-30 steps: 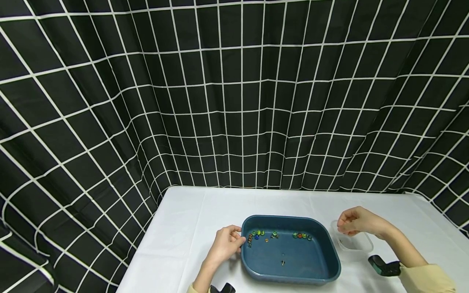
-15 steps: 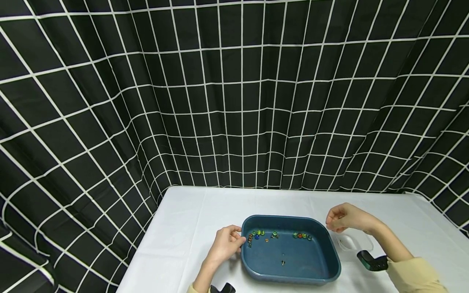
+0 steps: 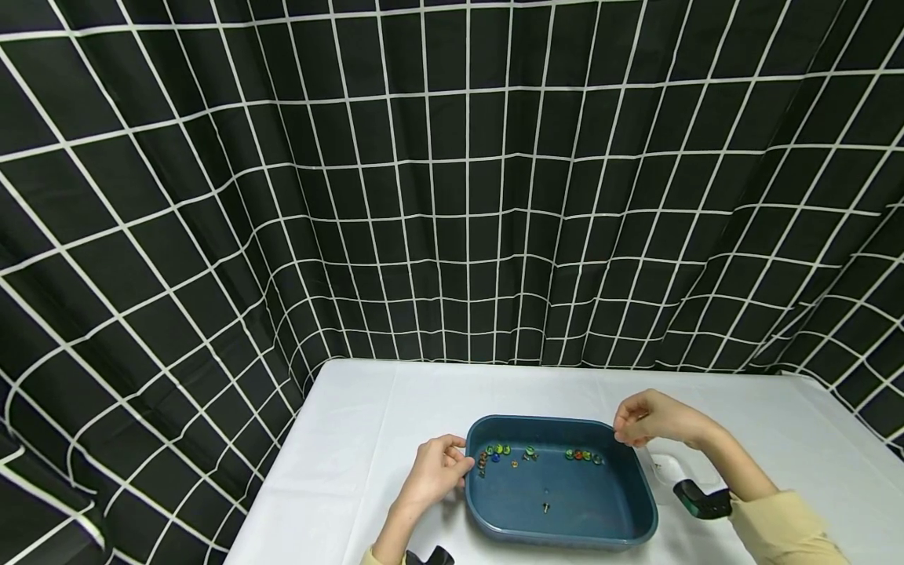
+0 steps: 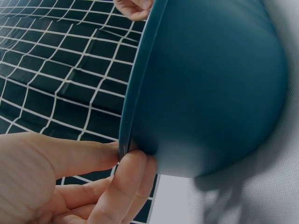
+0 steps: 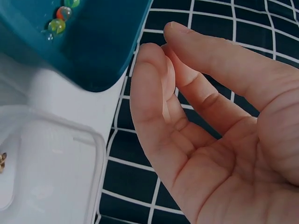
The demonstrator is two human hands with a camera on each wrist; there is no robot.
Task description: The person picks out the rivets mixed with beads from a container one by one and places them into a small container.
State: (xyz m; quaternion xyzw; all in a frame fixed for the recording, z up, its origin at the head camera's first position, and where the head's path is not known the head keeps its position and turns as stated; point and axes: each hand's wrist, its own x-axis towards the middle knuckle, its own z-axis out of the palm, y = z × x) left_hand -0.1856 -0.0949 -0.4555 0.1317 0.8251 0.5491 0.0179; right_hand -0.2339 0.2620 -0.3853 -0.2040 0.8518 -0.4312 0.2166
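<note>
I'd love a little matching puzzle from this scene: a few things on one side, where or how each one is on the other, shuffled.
Things:
1. left hand
2. right hand
3. marbles
4. clear container

Places or states:
a. lying along the far side inside the teal tray
b. on the white table, just right of the tray
c. pinching the tray's left rim
d. empty, raised over the tray's far right corner

Pairs: 1-c, 2-d, 3-a, 4-b
</note>
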